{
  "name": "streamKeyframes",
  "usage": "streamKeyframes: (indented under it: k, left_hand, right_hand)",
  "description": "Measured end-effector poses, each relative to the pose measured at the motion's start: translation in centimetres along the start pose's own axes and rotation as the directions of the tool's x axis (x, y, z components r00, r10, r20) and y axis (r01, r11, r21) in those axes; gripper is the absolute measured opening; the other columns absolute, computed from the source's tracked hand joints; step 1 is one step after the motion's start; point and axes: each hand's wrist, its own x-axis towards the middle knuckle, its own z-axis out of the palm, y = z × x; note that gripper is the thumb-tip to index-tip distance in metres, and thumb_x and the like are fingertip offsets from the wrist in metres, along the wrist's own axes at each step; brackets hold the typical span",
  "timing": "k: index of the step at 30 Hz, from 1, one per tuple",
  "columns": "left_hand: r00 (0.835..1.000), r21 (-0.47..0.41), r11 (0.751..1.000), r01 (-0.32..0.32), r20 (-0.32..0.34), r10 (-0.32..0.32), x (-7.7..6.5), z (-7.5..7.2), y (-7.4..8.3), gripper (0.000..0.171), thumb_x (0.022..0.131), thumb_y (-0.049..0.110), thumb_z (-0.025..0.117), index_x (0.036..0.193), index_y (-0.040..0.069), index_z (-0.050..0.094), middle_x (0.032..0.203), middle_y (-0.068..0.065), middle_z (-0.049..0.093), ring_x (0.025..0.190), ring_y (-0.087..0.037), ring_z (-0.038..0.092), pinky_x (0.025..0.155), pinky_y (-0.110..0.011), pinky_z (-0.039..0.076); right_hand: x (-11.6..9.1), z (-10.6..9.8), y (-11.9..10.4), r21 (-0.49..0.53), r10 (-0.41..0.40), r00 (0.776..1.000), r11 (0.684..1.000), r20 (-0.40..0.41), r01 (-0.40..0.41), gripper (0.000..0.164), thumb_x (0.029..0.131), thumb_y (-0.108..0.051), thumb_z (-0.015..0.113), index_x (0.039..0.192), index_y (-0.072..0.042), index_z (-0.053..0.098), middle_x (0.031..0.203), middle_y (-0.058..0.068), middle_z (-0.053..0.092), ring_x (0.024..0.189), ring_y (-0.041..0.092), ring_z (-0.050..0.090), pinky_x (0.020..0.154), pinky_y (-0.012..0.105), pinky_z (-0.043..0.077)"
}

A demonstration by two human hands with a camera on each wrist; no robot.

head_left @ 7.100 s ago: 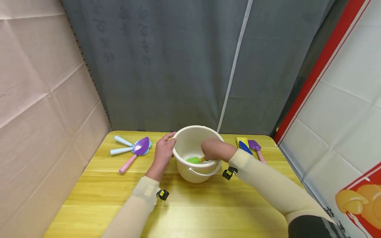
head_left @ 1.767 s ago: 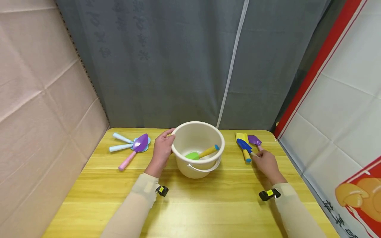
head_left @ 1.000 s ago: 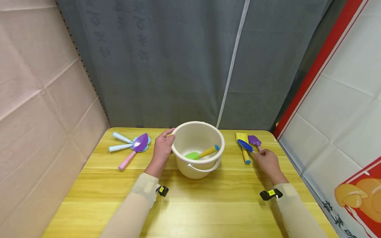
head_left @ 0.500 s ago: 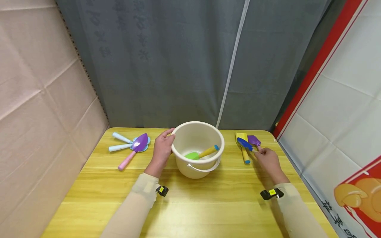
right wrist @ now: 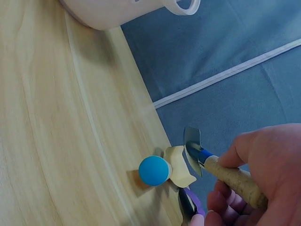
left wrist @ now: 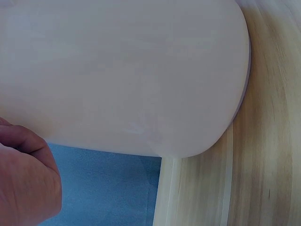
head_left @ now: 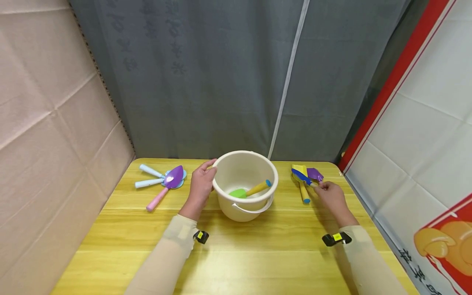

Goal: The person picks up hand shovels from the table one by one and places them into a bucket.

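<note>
A cream bucket [head_left: 243,209] stands mid-table, its wall [left wrist: 127,75] filling much of the left wrist view. My left hand [head_left: 200,186] holds its left rim. Inside lies a green shovel with a yellow handle [head_left: 258,187]. At the right, my right hand [head_left: 333,200] pinches a blue trowel [head_left: 301,175] by its handle. The right wrist view shows this wooden handle [right wrist: 235,181] between thumb and fingers. Just beneath lies a yellow shovel [head_left: 304,193], its blue end cap [right wrist: 154,170] towards the camera. Beside it is a purple shovel [head_left: 314,174], its handle mostly hidden by my hand.
On the left of the wooden table [head_left: 236,262] lie a purple trowel with a pink handle [head_left: 158,199] and two light-blue-handled tools [head_left: 149,182], their heads partly covered by it. A grey curtain [head_left: 206,82] hangs behind the table's back edge.
My right hand has let go of the green shovel inside the bucket and moved right to the blue trowel. The trowel's blade has since risen slightly. My left hand stays on the rim.
</note>
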Motion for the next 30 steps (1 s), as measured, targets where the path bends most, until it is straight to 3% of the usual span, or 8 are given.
streamKeyframes:
  k: [6, 16, 25, 30]
  left_hand:
    - [1.0, -0.002, 1.0, 0.0, -0.002, 0.0, -0.1, 0.0, 0.0, 0.038, 0.106, 0.02, 0.068, 0.142, 0.013, 0.074, 0.11, -0.031, 0.077, 0.08, -0.034, 0.069, 0.053, -0.021, 0.049]
    - [1.0, 0.006, 1.0, 0.001, 0.002, -0.001, -0.1, 0.0, 0.1, 0.038, 0.106, 0.021, 0.068, 0.143, 0.013, 0.074, 0.107, -0.025, 0.079, 0.078, -0.026, 0.069, 0.054, -0.021, 0.05]
    - [1.0, 0.008, 1.0, 0.007, -0.002, -0.007, 0.0, 0.0, 0.0, 0.037, 0.106, 0.021, 0.068, 0.142, 0.014, 0.074, 0.108, -0.026, 0.078, 0.081, -0.03, 0.069, 0.055, -0.021, 0.05]
    - [1.0, 0.011, 1.0, 0.003, -0.006, -0.003, -0.1, 0.0, 0.1, 0.037, 0.105, 0.02, 0.068, 0.141, 0.015, 0.075, 0.104, -0.025, 0.078, 0.076, -0.026, 0.067, 0.053, -0.021, 0.048]
  right_hand:
    - [0.1, 0.0, -0.2, 0.011, 0.021, 1.0, 1.0, 0.019, -0.021, 0.033, 0.103, -0.024, 0.068, 0.114, 0.007, 0.07, 0.095, 0.015, 0.066, 0.083, 0.026, 0.057, 0.063, 0.03, 0.046]
    - [-0.1, -0.1, -0.8, 0.052, 0.004, 1.0, 0.999, 0.028, -0.006, 0.03, 0.103, -0.023, 0.068, 0.109, 0.006, 0.07, 0.082, 0.007, 0.062, 0.073, 0.019, 0.054, 0.058, 0.029, 0.044]
    - [-0.2, -0.4, -1.6, 0.057, -0.02, 0.999, 0.998, 0.043, 0.017, 0.032, 0.104, -0.026, 0.067, 0.112, 0.006, 0.068, 0.085, 0.009, 0.064, 0.075, 0.02, 0.056, 0.058, 0.029, 0.045]
    - [-0.5, -0.5, -2.5, 0.081, -0.033, 0.999, 0.996, 0.04, 0.03, 0.032, 0.103, -0.025, 0.067, 0.113, 0.006, 0.069, 0.085, 0.009, 0.065, 0.074, 0.02, 0.056, 0.057, 0.028, 0.045]
